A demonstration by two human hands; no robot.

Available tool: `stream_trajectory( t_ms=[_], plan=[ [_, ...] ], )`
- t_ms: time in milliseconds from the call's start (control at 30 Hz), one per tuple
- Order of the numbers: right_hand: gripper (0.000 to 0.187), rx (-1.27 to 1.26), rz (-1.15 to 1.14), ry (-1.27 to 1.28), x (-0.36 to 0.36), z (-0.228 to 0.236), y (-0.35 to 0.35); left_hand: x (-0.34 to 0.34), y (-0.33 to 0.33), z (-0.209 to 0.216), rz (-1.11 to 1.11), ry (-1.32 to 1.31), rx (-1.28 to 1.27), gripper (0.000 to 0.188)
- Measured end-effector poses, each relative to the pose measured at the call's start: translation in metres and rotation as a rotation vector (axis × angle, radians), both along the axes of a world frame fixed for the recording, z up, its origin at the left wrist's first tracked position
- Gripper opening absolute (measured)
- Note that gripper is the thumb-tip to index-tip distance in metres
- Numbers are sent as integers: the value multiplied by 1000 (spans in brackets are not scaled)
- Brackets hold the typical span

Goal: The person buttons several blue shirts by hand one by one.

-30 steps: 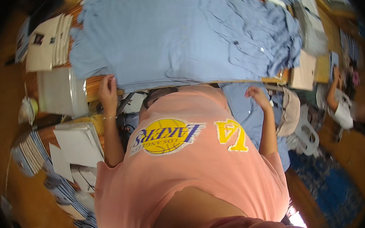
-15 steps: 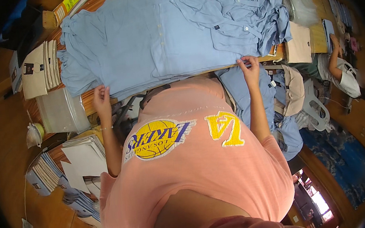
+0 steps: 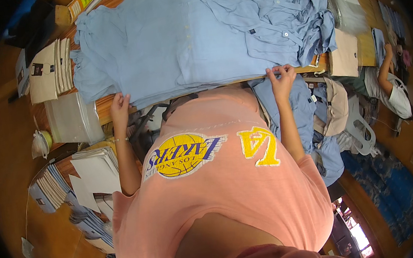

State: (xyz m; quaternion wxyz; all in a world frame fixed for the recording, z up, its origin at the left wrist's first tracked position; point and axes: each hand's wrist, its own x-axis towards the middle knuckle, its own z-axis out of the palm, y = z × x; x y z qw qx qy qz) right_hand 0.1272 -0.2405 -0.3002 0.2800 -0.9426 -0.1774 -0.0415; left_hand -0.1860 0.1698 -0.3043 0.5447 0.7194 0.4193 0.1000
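Observation:
A pile of light blue shirts (image 3: pixel 155 50) lies spread across the table in front of me, with buttons, collars and small dark labels showing. The top shirt's front lies fairly flat, while bunched fabric fills the right end. My left hand (image 3: pixel 120 109) is closed at the near left corner of the hem, fingertips pinching the cloth edge. Farther right along that near edge, my right hand (image 3: pixel 283 80) has its thumb and fingers closed on the hem. The layers under the top shirt show only as thin edges.
Left on the wooden table are folded beige shirts (image 3: pixel 45 77) and clear plastic bags (image 3: pixel 73 118). White card sheets (image 3: pixel 94 170) lie nearer. More blue garments (image 3: pixel 288 107) hang by my right arm, beside a grey plastic hanger (image 3: pixel 361 132). Another person's arm (image 3: pixel 383 76) shows far right.
The whole view has shifted slightly, so the shirts appear a little farther right. My right hand sits slightly farther left along the hem. Both hands stay at the near edge.

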Motion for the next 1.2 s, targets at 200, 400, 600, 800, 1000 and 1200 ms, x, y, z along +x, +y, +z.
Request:
stream_trajectory(
  t_ms=[200, 400, 600, 800, 1000, 1200],
  plan=[
    [20, -85, 144, -17, 20, 44, -14, -18, 5, 25, -69, -5, -118, 13],
    [17, -411, 247, 266, 28, 43, -62, -42, -12, 54, -482, 350, -597, 20],
    [18, -278, 59, 355, 14, 75, 16, 20, -16, 78, -526, 701, -188, 32],
    [20, 101, 570, 183, 19, 66, 181, 191, -30, 62, -607, -243, 128, 22],
    [16, -131, 637, 291, 28, 64, 212, 219, -33, 29, -735, -164, 234, 16],
    [8, 758, 651, 765, 24, 49, 209, 224, -53, 77, -623, -557, 146, 15]
  ],
)
